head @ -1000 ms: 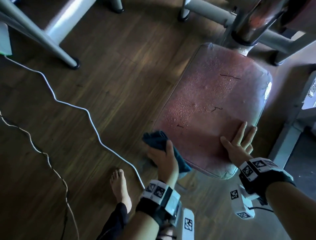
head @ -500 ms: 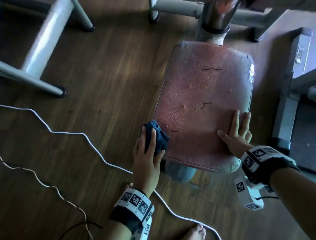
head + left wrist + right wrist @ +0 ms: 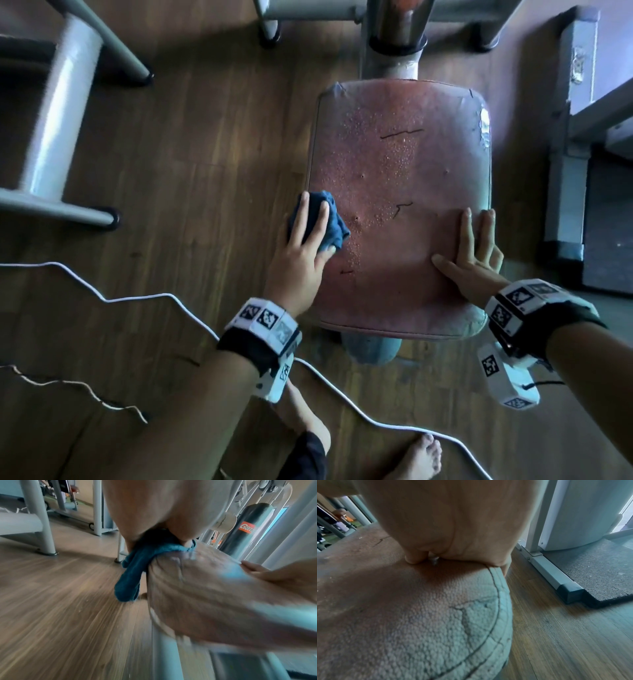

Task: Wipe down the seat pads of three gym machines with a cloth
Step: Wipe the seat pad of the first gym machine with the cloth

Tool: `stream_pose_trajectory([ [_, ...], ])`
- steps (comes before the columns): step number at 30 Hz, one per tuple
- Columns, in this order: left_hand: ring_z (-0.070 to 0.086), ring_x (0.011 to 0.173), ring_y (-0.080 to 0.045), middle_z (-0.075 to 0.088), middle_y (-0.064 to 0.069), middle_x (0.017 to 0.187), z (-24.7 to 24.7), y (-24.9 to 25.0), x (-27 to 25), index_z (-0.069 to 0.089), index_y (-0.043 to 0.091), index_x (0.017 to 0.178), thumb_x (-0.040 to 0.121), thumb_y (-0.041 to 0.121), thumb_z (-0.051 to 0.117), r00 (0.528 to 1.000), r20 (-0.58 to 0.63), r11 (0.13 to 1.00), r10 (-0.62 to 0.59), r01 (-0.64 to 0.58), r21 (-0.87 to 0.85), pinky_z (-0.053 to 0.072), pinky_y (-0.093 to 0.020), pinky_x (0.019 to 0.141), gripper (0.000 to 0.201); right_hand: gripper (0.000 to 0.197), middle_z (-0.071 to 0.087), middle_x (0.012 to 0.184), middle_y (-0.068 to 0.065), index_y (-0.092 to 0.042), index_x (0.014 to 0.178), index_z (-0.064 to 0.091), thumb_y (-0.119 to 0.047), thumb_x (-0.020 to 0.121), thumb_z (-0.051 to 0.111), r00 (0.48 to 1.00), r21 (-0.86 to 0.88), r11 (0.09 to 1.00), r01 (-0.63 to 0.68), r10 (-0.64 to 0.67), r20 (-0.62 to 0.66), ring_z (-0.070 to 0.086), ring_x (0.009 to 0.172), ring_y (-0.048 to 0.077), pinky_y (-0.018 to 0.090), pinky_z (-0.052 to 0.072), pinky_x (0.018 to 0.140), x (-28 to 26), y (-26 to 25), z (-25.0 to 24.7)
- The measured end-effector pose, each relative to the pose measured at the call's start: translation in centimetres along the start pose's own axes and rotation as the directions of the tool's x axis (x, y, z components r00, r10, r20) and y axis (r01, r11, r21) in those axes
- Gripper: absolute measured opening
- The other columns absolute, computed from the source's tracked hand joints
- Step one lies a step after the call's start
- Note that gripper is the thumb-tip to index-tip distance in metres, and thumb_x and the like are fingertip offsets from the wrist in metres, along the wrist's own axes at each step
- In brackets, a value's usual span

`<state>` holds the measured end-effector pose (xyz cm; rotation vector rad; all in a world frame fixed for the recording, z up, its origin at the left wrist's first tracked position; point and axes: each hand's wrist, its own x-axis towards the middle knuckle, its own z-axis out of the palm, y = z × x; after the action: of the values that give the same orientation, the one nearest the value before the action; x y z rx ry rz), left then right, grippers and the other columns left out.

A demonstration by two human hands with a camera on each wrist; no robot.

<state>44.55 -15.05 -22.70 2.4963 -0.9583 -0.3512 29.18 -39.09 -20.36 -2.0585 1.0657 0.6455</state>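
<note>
A worn reddish seat pad [image 3: 404,192] fills the middle of the head view, beaded with water drops and marked by small cracks. My left hand [image 3: 305,236] lies with straight fingers on a bunched blue cloth [image 3: 334,222], pressing it onto the pad's left edge. In the left wrist view the cloth [image 3: 135,568] drapes over that edge and hangs down. My right hand [image 3: 476,250] rests flat with spread fingers on the pad's near right side. The right wrist view shows that palm on the cracked leather [image 3: 419,601].
A grey post [image 3: 394,51] rises behind the pad. Grey machine frames [image 3: 58,113] stand at the left, and a grey frame with a dark mat [image 3: 606,222] at the right. A white cable [image 3: 191,308] and a thin cord cross the wooden floor near my bare feet [image 3: 418,459].
My left hand has carried the cloth from the pad's near left corner forward along its left edge. The right hand has stayed flat on the pad. My view has shifted to look straight down.
</note>
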Motion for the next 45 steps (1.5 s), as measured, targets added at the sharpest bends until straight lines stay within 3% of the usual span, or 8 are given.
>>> stream_pose_trajectory([
  [3, 0.015, 0.148, -0.028, 0.005, -0.005, 0.163, 0.2, -0.8, 5.4, 0.023, 0.022, 0.153, 0.094, 0.031, 0.055, 0.999, 0.016, 0.999, 0.043, -0.042, -0.029, 0.025, -0.045, 0.118, 0.068, 0.087, -0.042, 0.146, -0.02, -0.06, 0.135, -0.025, -0.053, 0.091, 0.05, 1.0, -0.001, 1.0, 0.004, -0.004, 0.001, -0.005, 0.143, 0.022, 0.055, 0.013, 0.115, 0.0, 0.0, 0.0],
  [10, 0.014, 0.148, -0.028, 0.01, -0.013, 0.16, -0.1, -1.3, 8.2, 0.022, 0.016, 0.153, 0.095, 0.028, 0.055, 0.996, 0.006, 0.992, 0.084, -0.083, -0.09, 0.021, -0.044, 0.119, 0.068, 0.086, -0.043, 0.143, -0.023, -0.066, 0.126, -0.028, -0.056, 0.09, 0.049, 1.0, 0.004, 1.0, 0.02, -0.02, -0.018, -0.005, 0.143, 0.021, 0.056, 0.014, 0.115, 0.1, 0.4, 0.2],
  [17, 0.012, 0.148, -0.014, 0.013, -0.005, 0.161, -0.1, 0.2, -2.8, 0.017, 0.02, 0.154, 0.096, 0.031, 0.052, 0.992, -0.035, 0.966, -0.124, 0.112, -0.235, 0.005, -0.026, 0.121, 0.069, 0.086, -0.04, 0.146, -0.021, -0.066, 0.127, -0.025, -0.054, 0.089, 0.051, 0.998, 0.024, 0.999, 0.032, -0.031, -0.051, -0.005, 0.144, 0.024, 0.051, 0.013, 0.114, 0.3, 0.5, 0.3],
  [21, 0.005, 0.148, -0.006, 0.005, 0.006, 0.162, 1.2, 1.7, -9.2, 0.002, 0.039, 0.152, 0.095, 0.043, 0.04, 0.961, 0.07, 0.853, -0.268, 0.271, -0.447, 0.011, -0.033, 0.121, 0.068, 0.086, -0.038, 0.148, -0.02, -0.062, 0.135, -0.021, -0.054, 0.089, 0.051, 0.996, 0.033, 0.999, 0.037, -0.034, -0.078, -0.004, 0.143, 0.024, 0.053, 0.012, 0.115, 0.4, 0.7, 0.5],
  [29, 0.022, 0.143, -0.003, 0.022, 0.009, 0.158, 0.7, 1.6, -7.1, 0.018, 0.027, 0.152, 0.099, 0.043, 0.04, 0.847, 0.094, 0.638, -0.523, 0.462, -0.616, 0.02, -0.035, 0.12, 0.059, 0.084, -0.034, 0.151, -0.019, -0.06, 0.139, -0.017, -0.054, 0.09, 0.051, 0.991, 0.043, 0.997, 0.058, -0.052, -0.125, 0.003, 0.142, 0.029, 0.049, 0.012, 0.115, 0.5, 0.9, 0.9],
  [34, 0.021, 0.142, -0.003, 0.026, 0.004, 0.157, -0.1, 2.8, -6.9, 0.021, 0.016, 0.153, 0.102, 0.027, 0.042, 0.838, 0.047, 0.693, -0.544, 0.479, -0.538, 0.006, 0.008, 0.098, 0.056, 0.087, -0.023, 0.158, -0.003, -0.056, 0.143, -0.011, -0.05, 0.089, 0.057, 0.963, 0.152, 0.988, -0.023, 0.063, -0.263, 0.006, 0.143, 0.035, 0.051, 0.013, 0.116, -0.8, 0.1, 2.0],
  [38, 0.021, 0.137, -0.002, 0.028, -0.003, 0.156, -0.6, 4.3, -7.0, 0.022, 0.007, 0.151, 0.101, 0.019, 0.046, 0.831, -0.019, 0.728, -0.555, 0.475, -0.493, -0.002, 0.013, 0.089, 0.057, 0.093, -0.009, 0.16, 0.008, -0.047, 0.146, -0.015, -0.049, 0.088, 0.059, 0.924, 0.3, 0.933, -0.198, 0.28, -0.26, 0.005, 0.145, 0.035, 0.05, 0.005, 0.116, -1.2, -1.1, 2.9],
  [45, 0.023, 0.136, -0.001, 0.03, 0.0, 0.154, -0.3, 2.1, -1.7, 0.024, 0.01, 0.151, 0.102, 0.024, 0.044, 0.851, 0.011, 0.717, -0.525, 0.449, -0.534, 0.002, 0.012, 0.09, 0.055, 0.099, 0.011, 0.154, 0.009, -0.047, 0.145, -0.018, -0.055, 0.084, 0.06, 0.924, 0.291, 0.934, -0.205, 0.283, -0.256, 0.026, 0.132, 0.042, 0.05, 0.017, 0.115, -0.1, 0.1, 2.8],
])
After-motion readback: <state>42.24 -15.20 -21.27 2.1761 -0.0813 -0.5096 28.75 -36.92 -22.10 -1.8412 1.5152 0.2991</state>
